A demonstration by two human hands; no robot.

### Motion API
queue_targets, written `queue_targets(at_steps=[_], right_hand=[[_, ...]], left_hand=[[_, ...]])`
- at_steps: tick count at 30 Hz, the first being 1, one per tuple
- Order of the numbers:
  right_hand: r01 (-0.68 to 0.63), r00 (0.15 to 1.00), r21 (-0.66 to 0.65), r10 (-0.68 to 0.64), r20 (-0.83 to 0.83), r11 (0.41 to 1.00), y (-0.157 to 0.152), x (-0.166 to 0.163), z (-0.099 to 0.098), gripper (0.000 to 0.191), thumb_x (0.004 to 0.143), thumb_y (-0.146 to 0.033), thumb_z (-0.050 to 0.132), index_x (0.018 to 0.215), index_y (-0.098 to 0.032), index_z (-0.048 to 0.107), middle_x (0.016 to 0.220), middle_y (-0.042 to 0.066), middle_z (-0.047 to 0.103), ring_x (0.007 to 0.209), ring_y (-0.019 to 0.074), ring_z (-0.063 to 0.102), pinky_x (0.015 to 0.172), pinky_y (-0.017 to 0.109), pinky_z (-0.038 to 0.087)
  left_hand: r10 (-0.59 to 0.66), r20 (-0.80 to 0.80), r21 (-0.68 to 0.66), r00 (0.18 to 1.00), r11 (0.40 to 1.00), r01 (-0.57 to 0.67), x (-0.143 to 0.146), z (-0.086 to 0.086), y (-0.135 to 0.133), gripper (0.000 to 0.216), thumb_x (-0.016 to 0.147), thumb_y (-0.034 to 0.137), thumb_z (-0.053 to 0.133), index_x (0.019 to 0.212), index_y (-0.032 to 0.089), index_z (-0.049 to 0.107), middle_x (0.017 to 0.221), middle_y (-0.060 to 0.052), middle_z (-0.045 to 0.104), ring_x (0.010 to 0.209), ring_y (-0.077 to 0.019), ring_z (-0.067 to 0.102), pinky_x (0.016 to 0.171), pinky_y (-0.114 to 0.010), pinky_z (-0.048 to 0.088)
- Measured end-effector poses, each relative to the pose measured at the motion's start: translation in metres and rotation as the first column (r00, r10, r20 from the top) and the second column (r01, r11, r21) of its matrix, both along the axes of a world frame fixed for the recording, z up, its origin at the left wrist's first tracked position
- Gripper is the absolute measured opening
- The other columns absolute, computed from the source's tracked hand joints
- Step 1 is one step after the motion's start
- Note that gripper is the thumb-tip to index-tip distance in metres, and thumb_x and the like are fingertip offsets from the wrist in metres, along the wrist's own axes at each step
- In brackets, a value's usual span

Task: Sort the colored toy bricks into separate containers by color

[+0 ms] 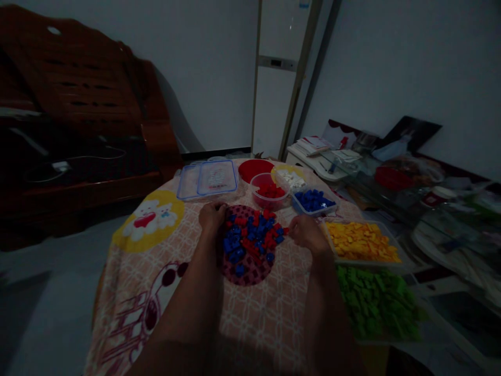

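Observation:
A mixed pile of red and blue building blocks [256, 232] lies on the patterned tablecloth [250, 313] between my hands. My left hand [212, 216] is at the pile's left edge, its fingers curled closed; whatever they hold, if anything, is hidden. On the right side of the pile, my right hand [304, 231] is closed in a pinch, with a red block [286, 230] at its fingertips. Beyond the pile stands a round clear tub [270, 202] with red blocks inside. A clear box [316, 212] of blue blocks is just past my right hand.
Boxes of yellow blocks [362, 241] and green blocks [378, 303] line the table's right side. White pieces [294, 180], a red lid [255, 169] and clear blue-rimmed lids [207, 178] lie at the back. A cluttered glass-topped table stands right, a wooden bench [86, 94] left.

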State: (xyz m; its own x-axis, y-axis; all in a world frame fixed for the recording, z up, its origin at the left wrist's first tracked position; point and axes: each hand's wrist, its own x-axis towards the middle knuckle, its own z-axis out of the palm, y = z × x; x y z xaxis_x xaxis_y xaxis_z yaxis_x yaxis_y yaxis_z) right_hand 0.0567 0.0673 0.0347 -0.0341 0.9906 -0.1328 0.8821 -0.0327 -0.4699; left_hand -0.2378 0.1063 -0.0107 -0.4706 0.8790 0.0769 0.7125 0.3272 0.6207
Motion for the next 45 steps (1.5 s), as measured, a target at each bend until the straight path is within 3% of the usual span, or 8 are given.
queue_targets(at_steps=[4,8,13,18,21,30,40,45], right_hand=[[0.225,0.924,0.219,-0.137,-0.356,0.949,0.025,0.006,0.000,0.021,0.074,-0.022,0.065,0.092,-0.016,0.072,0.070,0.003,0.070,0.063,0.0173,0.068,0.059,0.025,0.052],[0.504,0.737,0.299,-0.223,-0.638,0.811,0.042,0.012,-0.003,0.042,0.071,-0.024,0.064,0.110,-0.009,0.069,0.089,0.011,0.073,0.067,0.0203,0.069,0.059,0.029,0.056],[0.574,0.753,0.464,-0.213,-0.622,0.674,0.042,0.019,-0.007,0.051,0.075,-0.024,0.058,0.123,-0.011,0.066,0.111,0.015,0.072,0.083,0.0228,0.071,0.069,0.031,0.057],[0.279,0.907,0.458,-0.074,-0.415,0.844,0.033,-0.005,-0.006,0.025,0.083,-0.029,0.057,0.092,-0.016,0.077,0.078,0.006,0.075,0.071,0.0199,0.069,0.069,0.028,0.052],[0.094,0.971,0.423,0.011,-0.239,0.901,0.030,-0.027,-0.006,0.018,0.084,-0.026,0.061,0.079,-0.019,0.077,0.079,0.006,0.076,0.075,0.0195,0.069,0.073,0.027,0.050],[-0.085,0.995,0.258,0.098,-0.036,0.962,0.028,-0.054,-0.028,0.020,0.081,-0.015,0.067,0.097,-0.022,0.076,0.099,0.006,0.078,0.095,0.0201,0.070,0.083,0.027,0.049],[0.087,0.957,0.330,0.014,-0.290,0.940,0.032,-0.040,-0.021,0.017,0.076,-0.020,0.064,0.085,-0.023,0.078,0.089,0.004,0.078,0.087,0.0209,0.072,0.083,0.030,0.053],[0.406,0.689,0.216,-0.142,-0.711,0.888,0.039,-0.018,-0.024,0.025,0.075,-0.027,0.061,0.091,-0.015,0.075,0.072,0.004,0.074,0.059,0.0175,0.069,0.057,0.027,0.056]], left_hand=[[0.001,0.019,-0.018,1.000,1.000,-0.001,0.000,-0.001,0.003,0.033,0.087,0.039,0.056,0.106,0.024,0.078,0.109,-0.007,0.077,0.102,-0.0271,0.069,0.084,-0.033,0.051],[-0.019,-0.008,-0.020,1.000,1.000,0.019,0.002,0.001,0.004,0.033,0.087,0.038,0.055,0.105,0.024,0.079,0.109,-0.006,0.077,0.103,-0.0269,0.069,0.085,-0.032,0.051],[-0.028,-0.045,-0.053,0.999,0.998,0.026,0.007,0.004,0.005,0.033,0.086,0.038,0.055,0.105,0.025,0.079,0.109,-0.005,0.077,0.103,-0.0266,0.069,0.083,-0.032,0.051],[-0.043,-0.066,-0.050,0.997,0.998,0.040,0.009,0.004,0.005,0.033,0.086,0.036,0.055,0.107,0.024,0.078,0.109,-0.006,0.077,0.104,-0.0262,0.069,0.083,-0.031,0.050],[-0.068,-0.074,-0.041,0.995,0.997,0.065,0.009,0.004,0.005,0.034,0.087,0.035,0.054,0.107,0.023,0.078,0.107,-0.006,0.077,0.103,-0.0260,0.069,0.082,-0.030,0.050],[-0.070,-0.103,-0.028,0.992,0.997,0.068,0.006,-0.002,0.007,0.035,0.087,0.037,0.052,0.107,0.024,0.078,0.109,-0.006,0.077,0.103,-0.0260,0.069,0.084,-0.031,0.051],[-0.063,-0.080,-0.044,0.995,0.997,0.059,0.006,0.000,0.007,0.034,0.086,0.037,0.054,0.106,0.025,0.078,0.107,-0.006,0.077,0.101,-0.0266,0.069,0.083,-0.032,0.051],[-0.063,-0.060,-0.030,0.996,0.998,0.061,0.005,-0.003,0.008,0.033,0.085,0.038,0.055,0.105,0.026,0.078,0.103,-0.004,0.078,0.098,-0.0252,0.070,0.082,-0.031,0.051]])
